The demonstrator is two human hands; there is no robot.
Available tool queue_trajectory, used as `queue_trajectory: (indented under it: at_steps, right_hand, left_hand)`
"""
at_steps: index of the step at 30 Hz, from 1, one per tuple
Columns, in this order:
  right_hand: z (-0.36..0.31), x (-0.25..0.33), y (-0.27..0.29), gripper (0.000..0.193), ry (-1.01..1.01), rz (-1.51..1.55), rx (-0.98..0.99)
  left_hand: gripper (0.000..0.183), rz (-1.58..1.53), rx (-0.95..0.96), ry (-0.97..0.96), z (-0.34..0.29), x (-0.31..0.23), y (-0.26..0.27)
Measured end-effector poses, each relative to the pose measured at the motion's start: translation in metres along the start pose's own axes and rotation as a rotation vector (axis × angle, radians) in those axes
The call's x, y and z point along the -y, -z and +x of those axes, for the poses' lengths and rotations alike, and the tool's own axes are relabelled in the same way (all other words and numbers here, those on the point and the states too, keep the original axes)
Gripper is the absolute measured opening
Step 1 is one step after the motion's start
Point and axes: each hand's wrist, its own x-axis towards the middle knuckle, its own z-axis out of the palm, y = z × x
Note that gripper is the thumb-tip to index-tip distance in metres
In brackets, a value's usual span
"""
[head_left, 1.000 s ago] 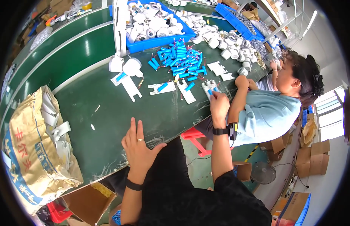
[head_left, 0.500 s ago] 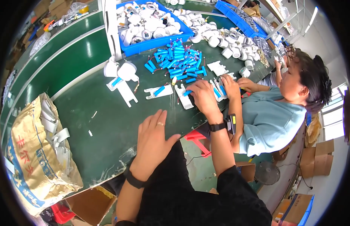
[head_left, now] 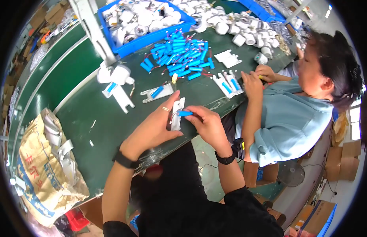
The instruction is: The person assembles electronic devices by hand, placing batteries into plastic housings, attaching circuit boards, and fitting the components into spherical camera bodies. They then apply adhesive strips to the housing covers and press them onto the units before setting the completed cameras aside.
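Observation:
Near the table's front edge, my left hand has its thumb and fingers around the ends of a narrow white plastic housing, which is tilted up on its side. My right hand pinches a blue cylindrical battery by one end, its other end against the housing. Thin wires show beside the battery. Just behind lies another white housing with a blue battery in it. A heap of blue wired batteries lies beyond.
A co-worker sits at my right, hands by two white housings with batteries. Back left stands a blue bin of white round parts; more lie beside it. White heads with a stem lie left. A paper sack stands far left.
The right hand has drawn the battery and housing nearer to me and leftward. My left hand has come up beside the housing, which is now tilted. The view has shifted slightly.

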Motion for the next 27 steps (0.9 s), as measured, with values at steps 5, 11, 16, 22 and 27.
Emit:
queue_trajectory:
  at_steps: [5,11,16,22,27]
  right_hand:
    - [-0.001,0.038,-0.039,0.024,0.097,0.141,0.318]
    - [-0.011,0.040,-0.080,0.022,-0.279,0.558,0.392]
    - [-0.020,0.048,-0.098,0.023,-0.130,0.325,0.220]
    - [-0.035,0.060,-0.101,0.025,-0.130,0.023,0.100]
    - [-0.051,0.072,-0.105,0.024,-0.080,-0.150,0.026]
  left_hand:
    - [0.115,-0.776,-0.152,0.263,-0.082,0.002,0.003]
    - [0.089,-0.729,-0.446,0.294,-0.129,0.020,0.002]
    - [0.091,-0.402,-0.559,0.340,-0.123,0.030,-0.011]
    - [0.129,0.295,-0.711,0.292,-0.151,0.027,-0.032]
    - [0.136,0.435,-0.729,0.204,-0.128,0.034,-0.050]
